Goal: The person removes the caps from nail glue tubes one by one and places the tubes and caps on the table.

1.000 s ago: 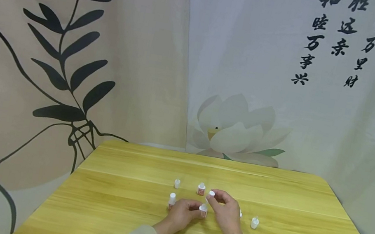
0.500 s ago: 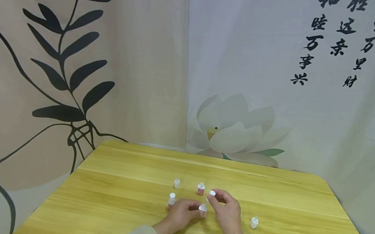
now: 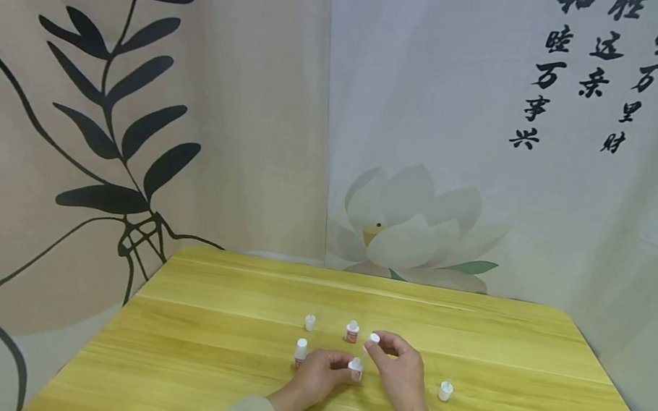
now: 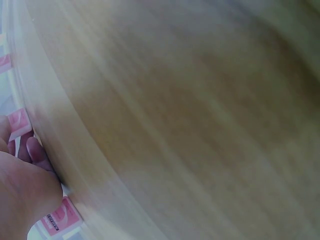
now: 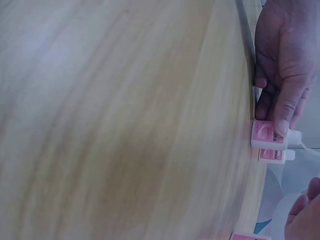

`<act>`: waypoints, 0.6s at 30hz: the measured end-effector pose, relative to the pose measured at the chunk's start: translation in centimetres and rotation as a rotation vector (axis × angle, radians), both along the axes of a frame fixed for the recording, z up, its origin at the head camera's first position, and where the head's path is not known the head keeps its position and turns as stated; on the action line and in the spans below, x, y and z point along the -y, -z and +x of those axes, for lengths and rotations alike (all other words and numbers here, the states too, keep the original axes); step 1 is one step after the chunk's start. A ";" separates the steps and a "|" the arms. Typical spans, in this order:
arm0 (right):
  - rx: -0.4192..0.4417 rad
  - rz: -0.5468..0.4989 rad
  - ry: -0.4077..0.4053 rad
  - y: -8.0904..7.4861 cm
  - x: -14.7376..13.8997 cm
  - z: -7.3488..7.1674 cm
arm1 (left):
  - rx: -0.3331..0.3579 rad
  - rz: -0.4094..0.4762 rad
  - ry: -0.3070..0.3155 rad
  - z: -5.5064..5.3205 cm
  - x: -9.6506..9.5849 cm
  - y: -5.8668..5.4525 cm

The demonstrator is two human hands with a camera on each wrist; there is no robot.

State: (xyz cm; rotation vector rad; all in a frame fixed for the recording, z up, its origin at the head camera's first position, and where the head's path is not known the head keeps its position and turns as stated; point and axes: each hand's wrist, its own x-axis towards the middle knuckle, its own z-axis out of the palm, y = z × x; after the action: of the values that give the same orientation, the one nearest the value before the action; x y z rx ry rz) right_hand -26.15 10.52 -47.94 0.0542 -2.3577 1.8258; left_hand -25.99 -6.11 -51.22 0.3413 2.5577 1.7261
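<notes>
My left hand point(image 3: 314, 375) holds a small white bottle point(image 3: 355, 372) with a pink label, upright on the table; the right wrist view shows the thumb pressed on the label of that bottle point(image 5: 269, 134). Above and to its right, my right hand point(image 3: 401, 373) pinches a white cap point(image 3: 374, 338) between thumb and fingers. A thin pale strand hangs below the cap toward the bottle's nozzle. Right behind the held bottle stands another pink-labelled bottle point(image 3: 352, 332), its nozzle bare. Beside the left hand is a bottle point(image 3: 301, 349) with a tall white top, partly hidden.
A small white cap point(image 3: 310, 322) lies at the back left. Another white cap point(image 3: 445, 391), with a thin tip upward, stands right of my right hand. The wooden table point(image 3: 196, 358) reaches back to a printed curtain point(image 3: 253, 111).
My right hand has risen slightly and shifted a little right with the cap. A white bit once visible beside its right edge is now hidden. The left hand and its bottle stay put.
</notes>
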 end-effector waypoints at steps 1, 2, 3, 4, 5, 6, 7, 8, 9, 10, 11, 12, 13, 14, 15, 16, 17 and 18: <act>0.001 -0.002 -0.001 0.0 0.0 0.0 | -0.001 -0.003 -0.002 0.0 0.0 0.0; 0.001 -0.003 -0.002 -0.1 0.0 0.1 | -0.002 -0.005 -0.004 0.0 0.0 0.0; 0.002 -0.006 -0.003 -0.1 -0.1 0.1 | -0.002 -0.006 -0.005 0.0 0.0 0.0; 0.003 -0.009 -0.002 -0.2 -0.1 0.1 | -0.001 -0.004 -0.005 0.0 0.0 0.0; 0.007 -0.012 0.000 -0.2 -0.1 0.1 | 0.000 -0.001 -0.003 0.0 0.0 0.0; 0.008 -0.013 0.001 -0.3 -0.1 0.1 | 0.001 0.003 -0.002 0.0 0.0 0.0; 0.011 -0.015 0.003 -0.3 -0.2 0.1 | 0.003 0.007 0.000 0.0 0.0 0.0; 0.011 -0.013 0.005 -0.3 -0.2 0.1 | 0.003 0.009 0.001 0.0 0.0 0.1; 0.010 -0.014 0.007 -0.3 -0.2 0.1 | 0.003 0.011 0.002 0.0 0.0 0.1; 0.008 -0.014 0.008 -0.3 -0.2 0.1 | 0.003 0.013 0.002 0.0 0.0 0.1; 0.007 -0.013 0.009 -0.3 -0.3 0.1 | 0.002 0.014 0.002 0.0 0.0 0.1; 0.007 -0.014 0.010 -0.3 -0.3 0.1 | 0.002 0.016 0.002 0.0 0.0 0.1; 0.005 -0.016 0.009 -0.4 -0.3 0.1 | 0.001 0.016 0.001 0.0 0.0 0.1; 0.002 -0.017 0.011 -0.4 -0.3 0.1 | 0.000 0.015 0.001 0.0 0.0 0.1; 0.001 -0.018 0.012 -0.4 -0.3 0.2 | 0.001 0.015 0.000 0.0 0.0 0.1; 0.001 -0.020 0.014 -0.3 -0.3 0.1 | 0.000 0.015 0.000 0.0 0.0 0.1; 0.003 -0.022 0.016 -0.3 -0.3 0.1 | 0.001 0.014 0.000 0.0 0.0 0.1; 0.006 -0.025 0.020 -0.3 -0.3 0.1 | 0.001 0.013 0.000 0.0 0.0 0.2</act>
State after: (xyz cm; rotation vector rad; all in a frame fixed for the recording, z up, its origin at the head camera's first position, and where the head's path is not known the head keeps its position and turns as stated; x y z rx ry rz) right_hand -26.06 10.85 -47.64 0.0217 -2.3304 1.8489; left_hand -25.97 -6.15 -51.38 0.3400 2.5471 1.7425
